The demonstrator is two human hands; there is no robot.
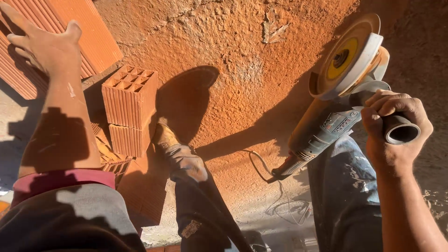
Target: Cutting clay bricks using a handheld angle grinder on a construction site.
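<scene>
My right hand [389, 128] is closed around the black side handle of an angle grinder [326, 126], which hangs over the ground at the right with its dusty disc and yellow hub [345, 56] tilted up. The grinder's cable [266, 170] trails down to the ground. My left hand [44, 44] lies flat with fingers spread on a large ribbed red clay block [95, 37] at the upper left. Below it stands a hollow red brick [130, 95] on another brick piece [128, 140].
The ground is rough orange dirt [233, 70] covered in brick dust. My boot [170, 142] and dusty trouser legs stand in the middle, next to the stacked bricks. More brick fragments [114, 165] lie at the lower left. Loose cable coils lie on the ground [291, 210].
</scene>
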